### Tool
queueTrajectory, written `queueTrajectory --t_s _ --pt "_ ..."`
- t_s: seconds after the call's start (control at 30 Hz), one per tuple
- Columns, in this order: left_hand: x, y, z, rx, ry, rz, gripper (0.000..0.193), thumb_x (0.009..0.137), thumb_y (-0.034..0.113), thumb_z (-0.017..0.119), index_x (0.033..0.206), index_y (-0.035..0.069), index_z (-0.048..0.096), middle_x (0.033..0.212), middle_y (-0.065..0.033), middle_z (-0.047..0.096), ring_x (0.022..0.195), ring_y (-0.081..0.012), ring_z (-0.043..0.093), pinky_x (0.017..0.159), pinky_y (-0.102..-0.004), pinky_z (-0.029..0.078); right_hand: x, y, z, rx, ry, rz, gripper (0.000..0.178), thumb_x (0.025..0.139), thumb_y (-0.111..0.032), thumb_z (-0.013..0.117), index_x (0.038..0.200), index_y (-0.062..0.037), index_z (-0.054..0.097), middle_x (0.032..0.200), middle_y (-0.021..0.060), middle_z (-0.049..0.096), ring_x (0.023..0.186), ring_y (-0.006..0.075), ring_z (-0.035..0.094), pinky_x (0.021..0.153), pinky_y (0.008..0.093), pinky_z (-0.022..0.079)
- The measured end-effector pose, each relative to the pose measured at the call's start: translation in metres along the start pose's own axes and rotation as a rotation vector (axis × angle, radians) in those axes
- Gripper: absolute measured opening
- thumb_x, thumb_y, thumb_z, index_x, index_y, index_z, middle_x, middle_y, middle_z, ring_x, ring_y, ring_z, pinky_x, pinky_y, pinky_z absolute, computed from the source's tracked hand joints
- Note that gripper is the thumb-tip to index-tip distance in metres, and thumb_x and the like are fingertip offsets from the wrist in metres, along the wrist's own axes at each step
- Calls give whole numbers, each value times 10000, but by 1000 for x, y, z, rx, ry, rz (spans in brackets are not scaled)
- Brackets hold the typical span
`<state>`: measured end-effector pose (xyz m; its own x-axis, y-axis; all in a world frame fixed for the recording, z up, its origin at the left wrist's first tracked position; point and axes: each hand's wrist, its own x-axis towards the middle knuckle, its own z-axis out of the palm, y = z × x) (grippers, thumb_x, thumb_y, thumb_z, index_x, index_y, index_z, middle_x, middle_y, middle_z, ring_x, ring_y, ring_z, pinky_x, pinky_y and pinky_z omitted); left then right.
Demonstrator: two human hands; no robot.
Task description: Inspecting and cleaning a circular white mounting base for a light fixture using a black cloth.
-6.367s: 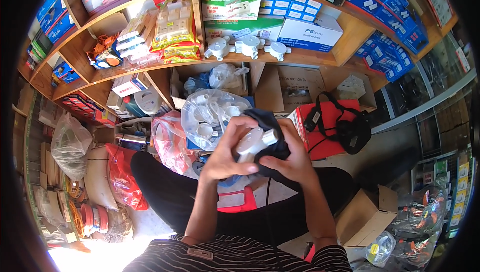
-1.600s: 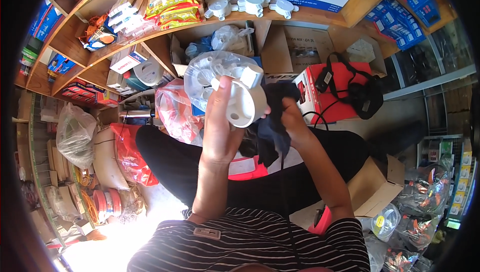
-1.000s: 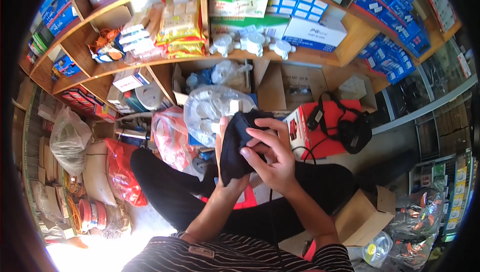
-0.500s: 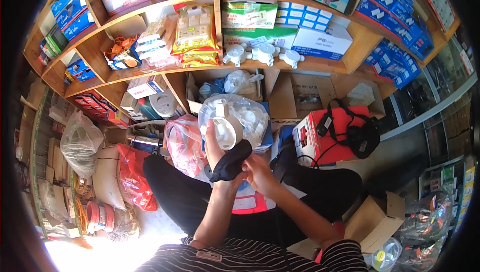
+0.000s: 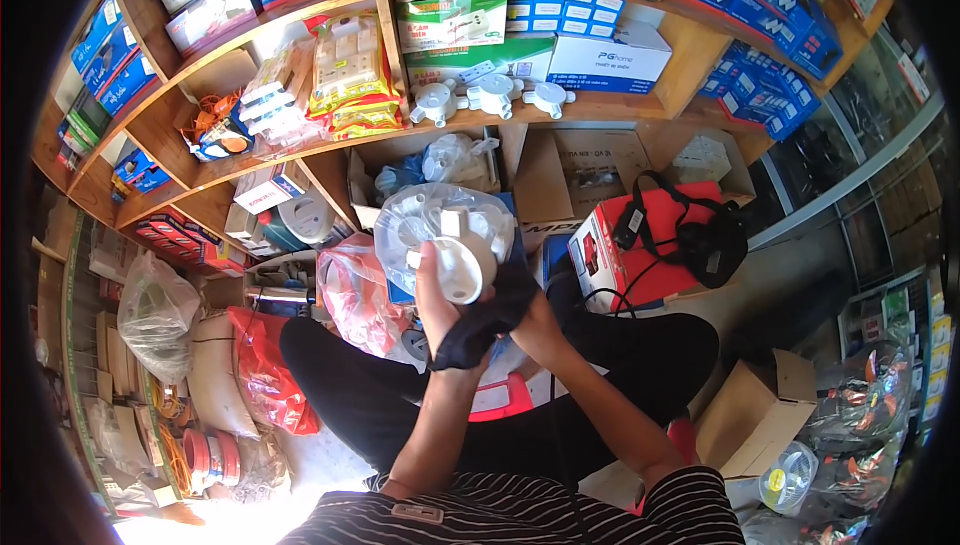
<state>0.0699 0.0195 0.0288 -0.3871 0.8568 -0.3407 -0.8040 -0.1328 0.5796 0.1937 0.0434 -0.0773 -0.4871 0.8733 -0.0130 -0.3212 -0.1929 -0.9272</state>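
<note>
My left hand [image 5: 434, 310] is closed round a white round plastic junction box [image 5: 460, 275] with short side spouts, its open hollow face turned up toward me. A black cloth [image 5: 480, 329] drapes from the left palm and wrist across to the box's lower right side. At the cloth's right end, my right hand [image 5: 538, 333] is closed on it; the cloth hides most of its fingertips. Just beyond the hands stands a clear plastic bag [image 5: 398, 232] filled with similar white fittings.
Three white junction boxes [image 5: 495, 95] line the shelf ahead, near packaged sockets [image 5: 347, 67]. A red-topped box [image 5: 660, 250] with a black strap sits to the right. Pink [image 5: 358, 290] and red bags [image 5: 270, 370] lie left of my crossed legs. An open carton [image 5: 755, 415] stands lower right.
My right hand has moved up and right, carrying the cloth from beside the left wrist to the box's side. The whole view has shifted slightly.
</note>
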Motion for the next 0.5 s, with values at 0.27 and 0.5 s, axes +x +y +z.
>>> queueTrajectory --t_s 0.27,0.5 --pt "7 22 -11 9 -234 28 402 1049 484 470 995 111 608 761 5 615 615 -108 563 546 -253 427 4 -48 31 -108 -108 151 283 1077 -267 521 1192 -14 573 770 35 635 529 74 555 435 223 401" --pt "24 24 -34 167 -267 -30 481 954 458 615 1167 28 581 1040 -113 700 879 -196 704 746 -313 562 -1 -57 19 39 110 46 265 1061 -254 569 1206 -34 602 863 -47 608 729 17 534 650 192 442"
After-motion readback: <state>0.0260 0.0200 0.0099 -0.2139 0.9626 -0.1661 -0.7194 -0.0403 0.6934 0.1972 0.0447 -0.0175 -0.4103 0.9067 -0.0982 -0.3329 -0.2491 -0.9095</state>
